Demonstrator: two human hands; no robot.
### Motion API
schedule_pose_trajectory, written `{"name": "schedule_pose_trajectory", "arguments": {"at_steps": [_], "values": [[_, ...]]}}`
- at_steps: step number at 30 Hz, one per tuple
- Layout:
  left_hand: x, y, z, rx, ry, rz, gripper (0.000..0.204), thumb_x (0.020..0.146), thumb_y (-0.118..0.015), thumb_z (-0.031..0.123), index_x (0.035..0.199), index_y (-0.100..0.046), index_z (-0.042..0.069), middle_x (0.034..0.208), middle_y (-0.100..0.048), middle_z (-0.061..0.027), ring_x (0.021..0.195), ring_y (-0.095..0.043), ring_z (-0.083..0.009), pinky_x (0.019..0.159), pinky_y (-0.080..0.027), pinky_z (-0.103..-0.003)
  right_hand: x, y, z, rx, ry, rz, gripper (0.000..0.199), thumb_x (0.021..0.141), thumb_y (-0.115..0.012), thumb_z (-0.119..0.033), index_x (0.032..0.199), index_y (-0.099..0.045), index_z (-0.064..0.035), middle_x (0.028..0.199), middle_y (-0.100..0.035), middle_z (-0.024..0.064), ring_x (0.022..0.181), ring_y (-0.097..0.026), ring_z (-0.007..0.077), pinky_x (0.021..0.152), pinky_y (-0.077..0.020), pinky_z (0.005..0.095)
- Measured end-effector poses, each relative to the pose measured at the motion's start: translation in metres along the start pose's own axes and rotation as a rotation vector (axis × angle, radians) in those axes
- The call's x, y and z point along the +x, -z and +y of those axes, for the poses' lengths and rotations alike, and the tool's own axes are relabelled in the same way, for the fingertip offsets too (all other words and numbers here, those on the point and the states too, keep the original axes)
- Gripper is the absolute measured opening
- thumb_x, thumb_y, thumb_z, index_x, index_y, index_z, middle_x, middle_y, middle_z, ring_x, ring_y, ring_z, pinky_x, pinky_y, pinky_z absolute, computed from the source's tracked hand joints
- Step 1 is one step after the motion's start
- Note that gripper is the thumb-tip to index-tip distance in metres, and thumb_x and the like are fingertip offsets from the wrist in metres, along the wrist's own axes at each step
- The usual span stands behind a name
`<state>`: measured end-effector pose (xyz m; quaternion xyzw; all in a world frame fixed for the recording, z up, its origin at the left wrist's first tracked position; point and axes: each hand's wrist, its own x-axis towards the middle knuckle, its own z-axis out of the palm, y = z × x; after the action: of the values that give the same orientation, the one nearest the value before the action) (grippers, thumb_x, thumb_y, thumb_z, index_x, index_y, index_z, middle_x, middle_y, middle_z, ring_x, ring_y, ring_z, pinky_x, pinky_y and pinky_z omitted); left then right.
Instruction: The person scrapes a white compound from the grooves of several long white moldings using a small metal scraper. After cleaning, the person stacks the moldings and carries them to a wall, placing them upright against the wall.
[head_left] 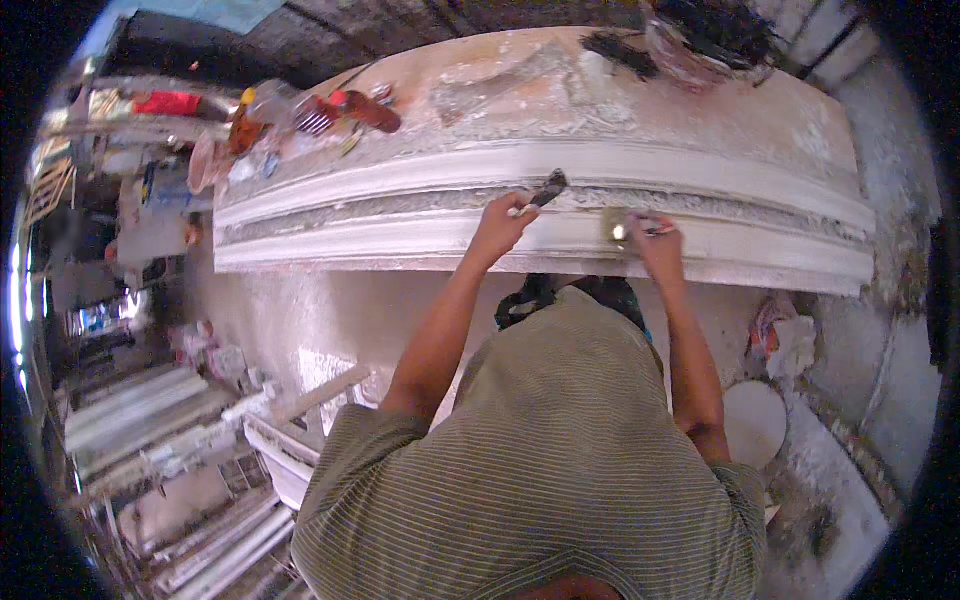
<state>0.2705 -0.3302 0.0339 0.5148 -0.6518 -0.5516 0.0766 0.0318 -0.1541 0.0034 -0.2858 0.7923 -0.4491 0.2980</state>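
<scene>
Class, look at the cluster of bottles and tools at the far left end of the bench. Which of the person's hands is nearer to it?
Left. The left hand, holding a brush, is closer to the bottles and tools; the right hand is farther along the white moulding.

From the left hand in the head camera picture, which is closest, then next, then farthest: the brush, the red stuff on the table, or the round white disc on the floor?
1. Dark-bristled brush, held in the left hand.
2. Red things, up-left on the table top.
3. Round white disc, low on the right, on the floor.
</scene>
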Motion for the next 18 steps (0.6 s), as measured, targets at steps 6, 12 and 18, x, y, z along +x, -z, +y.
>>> {"name": "schedule_pose_trajectory", "arguments": {"at_steps": [6,12,18], "values": [[-0.089,0.045,-0.049,-0.248,0.238,0.31,0.025,0.088,-0.07,0.028,0.1,-0.064,0.007,0.058,-0.05,0.0023,0.046,-0.045,-0.0056,0.04,-0.034,-0.025,0.029,0.033,-0.037,-0.108,0.407,0.129,0.021,0.086,-0.073,-0.015,0.102,-0.069,-0.0026,0.094,-0.071,0.0061,0.072,-0.059,0.0122,0.064,-0.0473,0.0278],[-0.133,0.034,-0.054,-0.296,0.254,0.465,0.029,0.089,-0.069,0.028,0.107,-0.064,0.006,0.059,-0.051,0.0029,0.048,-0.046,-0.0058,0.042,-0.036,-0.024,0.045,-0.044,-0.024,-0.005,0.153,-0.414,0.015,0.087,-0.073,-0.015,0.096,-0.068,-0.0043,0.095,-0.07,0.0039,0.074,-0.059,0.0103,0.061,-0.0483,0.0271],[-0.164,0.051,-0.115,-0.256,0.116,0.475,0.025,0.09,-0.069,0.02,0.107,-0.064,0.003,0.067,-0.056,0.0014,0.056,-0.049,-0.0055,0.049,-0.039,-0.024,0.024,-0.103,-0.106,-0.153,0.577,-0.109,0.014,0.089,-0.07,-0.014,0.095,-0.067,-0.0013,0.093,-0.068,0.0047,0.08,-0.061,0.0141,0.063,-0.0495,0.0303]]}}
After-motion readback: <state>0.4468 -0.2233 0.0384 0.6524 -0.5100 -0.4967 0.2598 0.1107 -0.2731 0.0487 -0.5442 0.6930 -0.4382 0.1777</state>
